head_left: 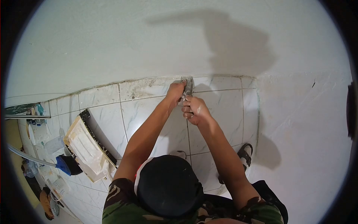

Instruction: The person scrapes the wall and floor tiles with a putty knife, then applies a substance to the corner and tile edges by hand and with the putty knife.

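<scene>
Both of my hands are on a grey, smeared scraper (188,86) at the joint between the tiled floor (156,123) and the wall (112,44). The far end of this flat tool meets the foot of the wall. My left hand (176,91) is closed against its left side near that end. Closer to me, my right hand (195,109) has its fingers curled round the lower end, with whitish smears on the skin. The scraper's exact shape is partly hidden by my fingers.
At left lies a tilted tray (67,139) with white paste, beside a blue broom head (65,165) and its pale handle. Several bottles and small items lie farther left. A second wall (298,123) rises at right, near my sandalled foot (245,154).
</scene>
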